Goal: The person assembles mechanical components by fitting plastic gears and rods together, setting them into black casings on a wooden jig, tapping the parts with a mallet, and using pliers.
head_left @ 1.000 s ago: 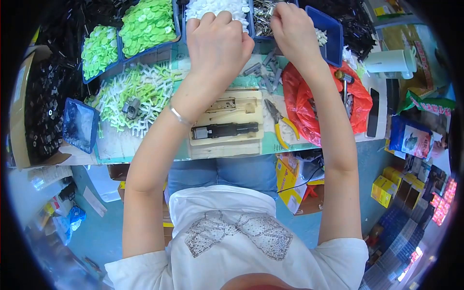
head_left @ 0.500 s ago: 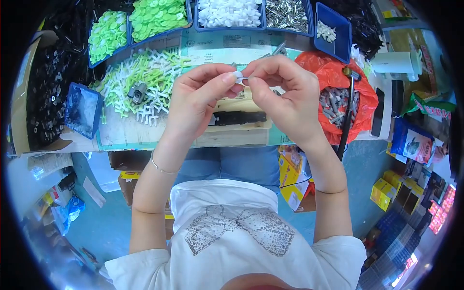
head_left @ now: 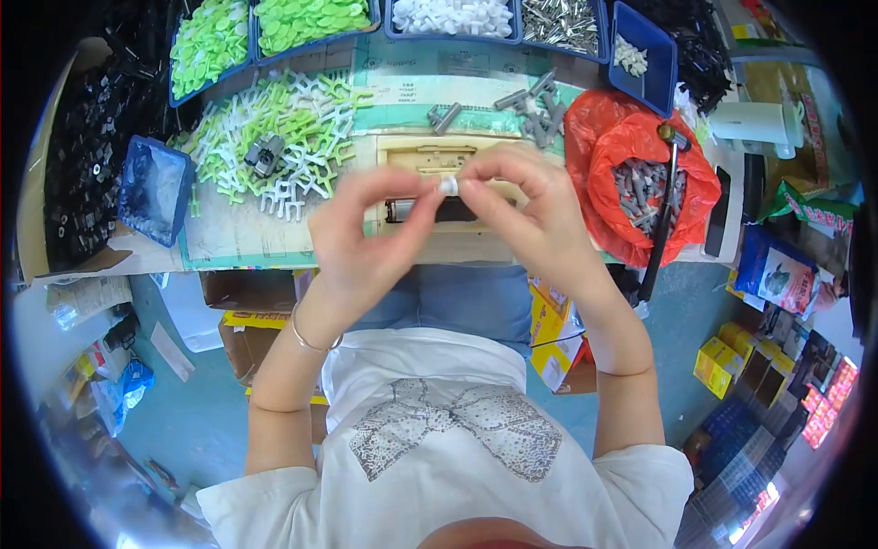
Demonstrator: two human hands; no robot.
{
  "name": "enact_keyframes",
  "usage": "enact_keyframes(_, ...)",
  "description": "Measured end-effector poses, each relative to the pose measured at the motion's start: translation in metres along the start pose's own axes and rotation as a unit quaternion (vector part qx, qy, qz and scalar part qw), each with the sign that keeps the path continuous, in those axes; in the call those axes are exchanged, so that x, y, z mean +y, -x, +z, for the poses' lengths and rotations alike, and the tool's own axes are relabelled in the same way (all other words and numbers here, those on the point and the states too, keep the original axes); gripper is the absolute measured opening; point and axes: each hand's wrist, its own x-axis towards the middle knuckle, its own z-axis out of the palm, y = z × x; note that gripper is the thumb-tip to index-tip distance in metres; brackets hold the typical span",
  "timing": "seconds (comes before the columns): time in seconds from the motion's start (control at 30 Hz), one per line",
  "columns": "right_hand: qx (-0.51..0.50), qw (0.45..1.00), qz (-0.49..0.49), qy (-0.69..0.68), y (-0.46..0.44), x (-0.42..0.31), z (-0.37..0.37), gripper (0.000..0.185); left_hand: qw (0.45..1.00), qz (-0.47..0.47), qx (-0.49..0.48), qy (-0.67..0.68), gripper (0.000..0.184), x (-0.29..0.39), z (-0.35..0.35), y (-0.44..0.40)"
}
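Observation:
A small white piece (head_left: 448, 187) is pinched between the fingertips of both hands, above the cream mould tray (head_left: 393, 145). My left hand (head_left: 370, 233) grips it from the left with thumb and forefinger. From the other side my right hand (head_left: 530, 206) holds it the same way. Beneath the hands a black part (head_left: 455, 209) lies in the tray, partly covered by the fingers. Loose grey cylinders (head_left: 546, 119) rest behind my right hand, and one grey piece (head_left: 445, 119) lies behind the tray.
Blue bins hold green discs (head_left: 311, 20), white caps (head_left: 453, 16), metal pins (head_left: 560, 23) and small white bits (head_left: 631, 57). Green and white branched parts (head_left: 302, 119) are heaped left. A red bag (head_left: 594, 137) of grey parts stands right, with a black-handled tool (head_left: 660, 229) across it.
Both hands have drawn back from the bins at the far edge to above the tray, and now hold the small white piece together. The black-handled tool's handle has come into view.

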Motion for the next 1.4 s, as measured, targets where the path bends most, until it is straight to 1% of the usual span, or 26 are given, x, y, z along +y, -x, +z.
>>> enact_keyframes(0.07,-0.026,1.000,0.012,-0.005,0.009,-0.001,0.002,0.011,0.987,0.128,-0.061,-0.073,0.026,0.005,-0.006,0.005)
enact_keyframes(0.1,-0.037,0.999,0.005,0.006,0.014,-0.001,0.002,0.011,0.970,0.165,-0.118,-0.132,0.020,0.013,-0.012,0.004)
enact_keyframes(0.13,-0.048,0.999,-0.002,0.017,0.019,-0.002,0.002,0.012,0.971,0.158,-0.119,-0.132,0.020,0.012,-0.014,0.011)
enact_keyframes(0.17,-0.058,0.998,-0.011,0.029,0.022,-0.002,0.003,0.013,0.951,0.218,-0.139,-0.170,0.018,0.009,-0.016,0.018)
enact_keyframes(0.2,-0.036,0.997,-0.029,0.064,0.025,0.000,0.006,0.012,0.925,0.277,-0.160,-0.206,0.015,0.007,-0.016,0.022)
enact_keyframes(0.23,-0.038,0.997,-0.026,0.063,0.027,0.001,0.008,0.012,0.919,0.307,-0.149,-0.197,0.013,0.006,-0.016,0.022)
enact_keyframes(0.33,-0.025,0.991,-0.055,0.123,0.027,0.002,0.015,0.010,0.916,0.297,-0.177,-0.206,0.013,0.005,-0.016,0.031)
enact_keyframes(0.37,-0.019,0.980,-0.098,0.174,0.025,0.005,0.018,0.012,0.915,0.297,-0.177,-0.206,0.013,0.006,-0.017,0.031)
enact_keyframes(0.4,-0.013,0.964,-0.141,0.224,0.023,0.009,0.020,0.014,0.921,0.263,-0.194,-0.213,0.016,0.007,-0.019,0.029)
enact_keyframes(0.43,-0.013,0.964,-0.142,0.224,0.019,0.013,0.020,0.014,0.924,0.229,-0.210,-0.221,0.019,0.007,-0.020,0.028)
enact_keyframes(0.5,-0.004,0.939,-0.209,0.272,0.011,0.025,0.021,0.021,0.925,0.217,-0.192,-0.245,0.022,0.000,-0.023,0.029)
enact_keyframes(0.53,-0.005,0.939,-0.210,0.271,0.006,0.032,0.022,0.021,0.925,0.207,-0.173,-0.270,0.026,-0.004,-0.025,0.028)
enact_keyframes(0.6,-0.030,0.917,-0.259,0.302,-0.001,0.043,0.025,0.022,0.925,0.191,-0.187,-0.271,0.027,-0.012,-0.026,0.025)
enact_keyframes(0.7,-0.046,0.909,-0.267,0.318,-0.005,0.044,0.026,0.022,0.926,0.180,-0.198,-0.266,0.029,-0.021,-0.027,0.024)
enact_keyframes(0.83,-0.043,0.912,-0.229,0.338,0.000,0.032,0.025,0.022,0.923,0.187,-0.193,-0.277,0.027,-0.022,-0.021,0.022)
enact_keyframes(0.9,-0.016,0.936,-0.144,0.321,0.001,0.027,0.023,0.021,0.918,0.196,-0.187,-0.290,0.025,-0.021,-0.018,0.019)
enact_keyframes(1.0,-0.005,0.933,-0.146,0.329,-0.012,0.013,-0.003,0.019,0.915,0.213,-0.176,-0.295,0.023,-0.019,-0.016,0.013)
enact_keyframes(1.03,0.039,0.927,-0.176,0.328,-0.023,0.011,-0.017,0.022,0.918,0.218,-0.171,-0.284,0.022,-0.018,-0.016,0.011)
enact_keyframes(1.07,0.073,0.931,-0.152,0.324,-0.035,0.014,-0.031,0.019,0.917,0.221,-0.168,-0.287,0.022,-0.017,-0.019,0.008)
enact_keyframes(1.1,0.105,0.933,-0.129,0.319,-0.049,0.019,-0.047,0.016,0.933,0.200,-0.161,-0.252,0.022,-0.015,-0.024,0.005)
enact_keyframes(1.13,0.134,0.913,-0.097,0.372,-0.064,0.026,-0.062,0.017,0.947,0.179,-0.155,-0.217,0.022,-0.013,-0.029,0.001)
enact_keyframes(1.17,0.148,0.856,-0.114,0.482,-0.077,0.038,-0.078,0.021,0.950,0.175,-0.149,-0.213,0.021,-0.012,-0.033,-0.011)
enact_keyframes(1.23,0.166,0.792,-0.105,0.578,-0.099,0.060,-0.093,0.024,0.950,0.154,-0.048,-0.269,0.018,-0.017,-0.034,-0.035)
enact_keyframes(1.27,0.151,0.778,-0.098,0.602,-0.105,0.069,-0.097,0.022,0.950,0.119,-0.044,-0.286,0.019,-0.019,-0.040,-0.050)
enact_keyframes(1.37,0.144,0.762,-0.091,0.624,-0.119,0.069,-0.092,0.019,0.930,0.085,0.002,-0.357,0.019,-0.038,-0.049,-0.086)
enact_keyframes(1.4,0.152,0.757,-0.119,0.624,-0.122,0.070,-0.090,0.016,0.930,0.085,0.003,-0.358,0.019,-0.046,-0.049,-0.094)
